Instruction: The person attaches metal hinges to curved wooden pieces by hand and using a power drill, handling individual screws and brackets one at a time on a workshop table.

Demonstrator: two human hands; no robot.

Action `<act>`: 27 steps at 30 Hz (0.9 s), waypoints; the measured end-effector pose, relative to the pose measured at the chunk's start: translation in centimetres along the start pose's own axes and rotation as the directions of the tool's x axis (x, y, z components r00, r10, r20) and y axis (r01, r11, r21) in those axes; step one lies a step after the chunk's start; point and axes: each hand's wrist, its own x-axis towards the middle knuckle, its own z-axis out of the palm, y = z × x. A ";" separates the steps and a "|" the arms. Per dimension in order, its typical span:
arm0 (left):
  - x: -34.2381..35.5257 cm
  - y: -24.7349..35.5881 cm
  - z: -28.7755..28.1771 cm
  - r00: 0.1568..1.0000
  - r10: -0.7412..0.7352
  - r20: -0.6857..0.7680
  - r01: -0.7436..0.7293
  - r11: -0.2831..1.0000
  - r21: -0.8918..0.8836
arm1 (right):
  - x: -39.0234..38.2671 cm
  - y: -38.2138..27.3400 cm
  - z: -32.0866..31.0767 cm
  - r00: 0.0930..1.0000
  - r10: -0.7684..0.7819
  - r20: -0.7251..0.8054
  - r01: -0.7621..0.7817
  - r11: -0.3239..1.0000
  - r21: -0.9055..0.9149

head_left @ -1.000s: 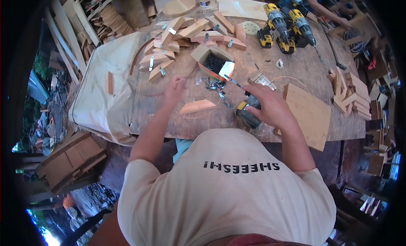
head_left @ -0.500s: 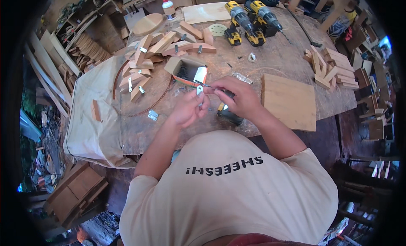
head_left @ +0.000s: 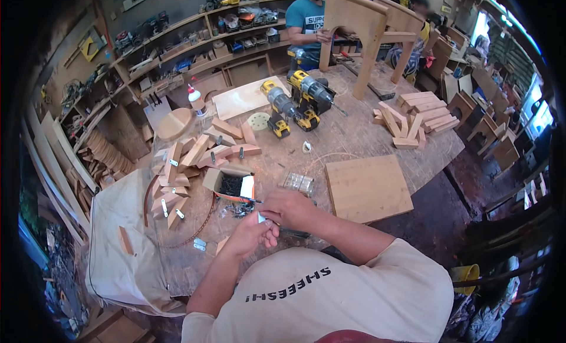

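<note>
My left hand (head_left: pixel 250 235) is closed on a small pale metal plate (head_left: pixel 261 217), pinched between thumb and fingers. Close against it, my right hand (head_left: pixel 289 210) has its fingers pressed together at the plate; what they hold is hidden. Just beyond, an open cardboard box (head_left: pixel 219 185) contains many black screws (head_left: pixel 233 182), with more dark screws (head_left: pixel 239 209) loose in front of it. Two similar metal plates (head_left: pixel 200 244) lie on the table left of my left hand. A dark tool (head_left: pixel 295 232) is mostly covered by my right forearm.
Wood blocks (head_left: pixel 197 151), some with plates attached, are heaped at left. Two yellow-black drills (head_left: pixel 306 95) stand beyond. A wooden board (head_left: pixel 368 186) and stacked wood pieces (head_left: pixel 421 116) lie right. Across the table, a person (head_left: pixel 303 24) holds a wooden furniture frame (head_left: pixel 354 24).
The view has tilted up, bringing shelves, the person and the wooden frame into sight. My hands have closed in together, and the right now covers part of the plate.
</note>
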 end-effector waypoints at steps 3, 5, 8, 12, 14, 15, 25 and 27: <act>0.0 0.1 0.1 1.000 -0.004 0.006 0.004 1.000 -0.010 | 0.0 0.0 0.0 1.000 -0.010 0.025 0.010 1.000 -0.021; -0.2 0.0 0.3 1.000 -0.015 0.005 0.015 1.000 -0.004 | -0.2 -0.3 -0.1 0.999 -0.011 0.033 0.012 1.000 -0.024; -0.3 -0.1 0.3 1.000 -0.029 0.007 0.029 0.999 -0.015 | -0.3 -0.5 0.0 0.999 0.012 0.030 -0.012 1.000 0.007; -0.2 -0.1 0.3 0.999 -0.047 -0.010 0.047 0.998 0.030 | -0.5 0.0 0.2 0.997 0.031 0.069 -0.031 1.000 0.005; -0.1 -0.4 0.2 1.000 -0.018 0.000 0.018 0.999 0.036 | -0.5 0.1 0.2 0.997 0.037 0.074 -0.037 0.999 -0.003; -0.1 -0.5 0.0 1.000 0.003 0.006 -0.003 1.000 0.028 | -0.4 0.1 0.1 0.996 0.027 0.083 -0.026 1.000 -0.016; -0.5 0.0 0.0 0.999 0.035 0.036 -0.030 0.990 -0.137 | 0.4 -0.6 -0.1 0.990 0.132 0.040 -0.137 0.980 0.143; -0.6 0.0 0.1 0.999 0.032 0.019 -0.029 0.990 -0.138 | 0.4 -0.6 -0.1 0.975 0.214 0.059 -0.221 0.959 0.175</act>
